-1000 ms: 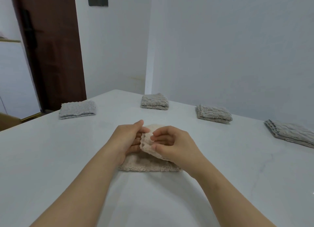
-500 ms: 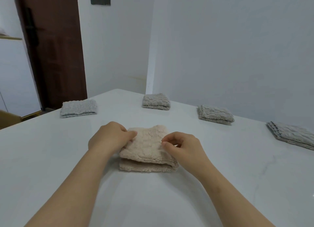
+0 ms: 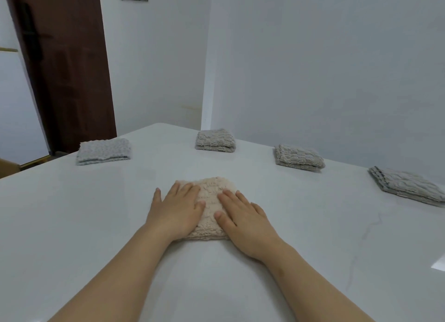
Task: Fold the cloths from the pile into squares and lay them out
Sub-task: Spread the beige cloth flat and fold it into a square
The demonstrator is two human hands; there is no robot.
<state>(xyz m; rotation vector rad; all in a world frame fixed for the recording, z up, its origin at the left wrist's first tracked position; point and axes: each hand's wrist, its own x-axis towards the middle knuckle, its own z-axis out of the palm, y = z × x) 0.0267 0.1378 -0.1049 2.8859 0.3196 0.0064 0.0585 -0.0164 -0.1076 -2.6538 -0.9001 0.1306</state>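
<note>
On the table [image 3: 72, 225], near its middle, two flat hands press a folded beige cloth [image 3: 212, 201].
Fingers straight, the left hand [image 3: 177, 211] lies on the cloth's left half and the right hand [image 3: 243, 219] on its right half, thumbs apart. Beyond, well apart in a row, lie the left grey cloth [image 3: 103, 151], corner grey cloth [image 3: 215, 141], third grey cloth [image 3: 298, 157] and right grey cloth [image 3: 407, 185], all folded.

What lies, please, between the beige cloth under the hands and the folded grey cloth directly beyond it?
Nothing lies there: the head view shows only bare white table between the beige cloth and the folded grey cloth.
</note>
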